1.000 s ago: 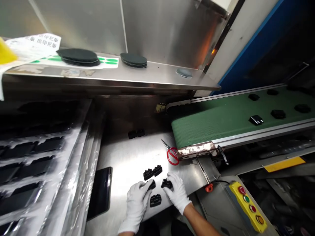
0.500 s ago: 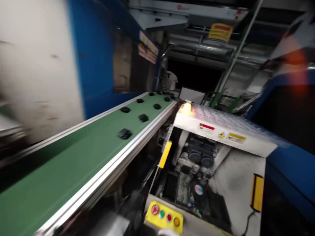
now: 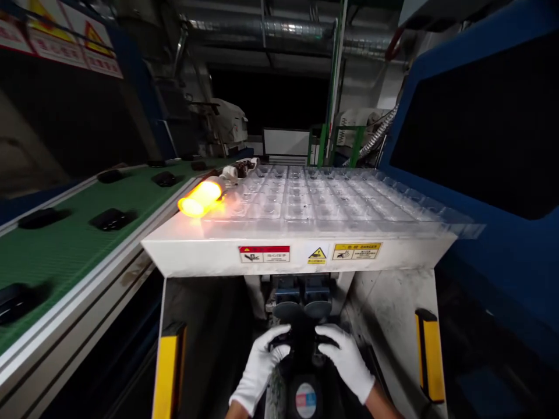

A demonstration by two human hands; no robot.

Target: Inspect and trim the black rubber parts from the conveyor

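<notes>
white-gloved left hand [image 3: 259, 366] and right hand [image 3: 345, 361] grasp a dark moulded part [image 3: 301, 342] beneath round black pads [image 3: 302, 310] and a clear ribbed plastic tray [image 3: 305, 198].

**Factory floor, automated production line**

Green conveyor belt [image 3: 65, 262] carrying black moulded parts [image 3: 110, 219] runs beside a white machine housing [image 3: 192, 250] with red and yellow danger labels [image 3: 264, 254]. Clear plastic trays [image 3: 314, 198] sit on top, amber lamp [image 3: 201, 198] lit. Yellow safety posts [image 3: 430, 355] flank the opening. Blue machine guarding [image 3: 480, 116], overhead pipes [image 3: 279, 26]. Far end is dark, but probably a large production hall.
</notes>
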